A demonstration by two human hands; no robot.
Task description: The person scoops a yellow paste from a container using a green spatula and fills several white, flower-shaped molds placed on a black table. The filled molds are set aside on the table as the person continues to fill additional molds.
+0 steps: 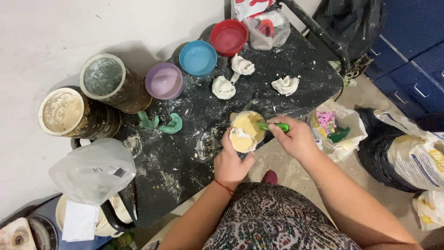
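Note:
My left hand point(231, 162) grips a small cup-shaped mould point(243, 132) filled with pale yellow paste, held just over the near edge of the black table point(185, 162). My right hand point(296, 139) holds a green-handled tool point(273, 126) whose tip dips into the paste. Three white plaster casts point(223, 87) point(242, 65) point(286, 85) lie on the table beyond the cup. Two green moulds point(172, 124) sit to the left.
Red point(228, 37), blue point(198, 58) and purple point(163, 81) bowls line the table's far side. Two dirty cans point(104, 78) point(62, 111) stand at left. Plastic bags point(92, 171) point(335, 127) and a sack point(407, 157) flank the table; blue drawers point(411, 51) stand at right.

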